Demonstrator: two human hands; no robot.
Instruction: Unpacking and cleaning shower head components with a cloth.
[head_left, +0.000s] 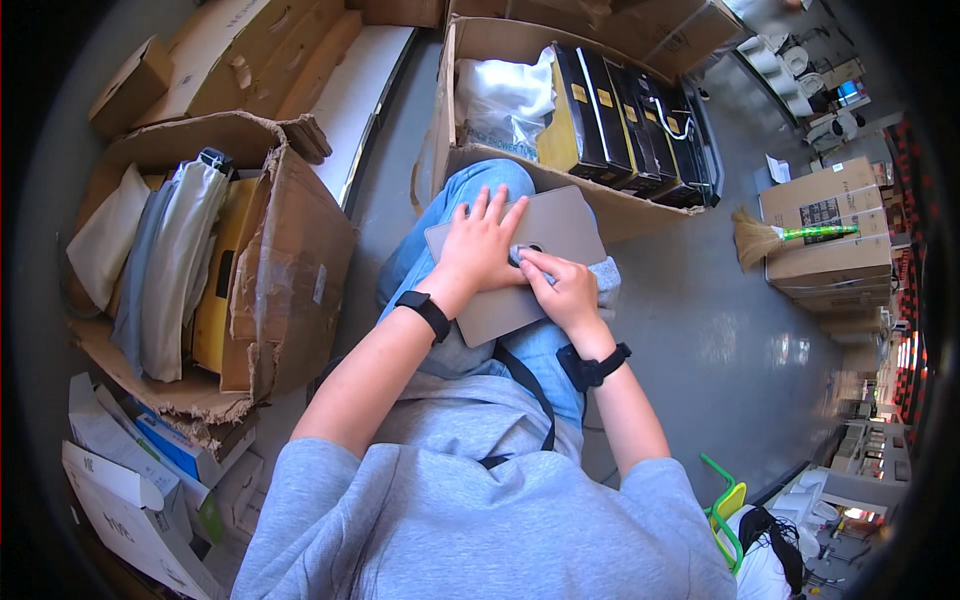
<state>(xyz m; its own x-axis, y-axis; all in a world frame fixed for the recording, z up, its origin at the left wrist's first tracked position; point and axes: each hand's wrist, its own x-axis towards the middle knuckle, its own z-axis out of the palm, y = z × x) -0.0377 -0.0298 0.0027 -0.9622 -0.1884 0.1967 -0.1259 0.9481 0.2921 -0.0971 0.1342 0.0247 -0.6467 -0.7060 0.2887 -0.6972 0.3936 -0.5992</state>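
Observation:
A flat grey square plate (565, 222) with a dark round hole near its middle rests tilted across my lap. My left hand (485, 245) lies on its left part, fingers spread and pressed to the surface. Beside the hole, my right hand (560, 288) has its fingers pinched around something small and greyish, mostly hidden by the fingers. That hand touches the plate close to the left thumb. A light grey-blue cloth (606, 278) sits on my right leg, next to the plate's edge.
An open carton (450, 90) ahead holds black and yellow boxes (590, 110) and white plastic wrapping. Left stands a torn carton (300, 260) with cloth-wrapped pieces. A straw broom (760, 240) leans against boxes at right. A green-framed seat (725, 510) and another person are lower right.

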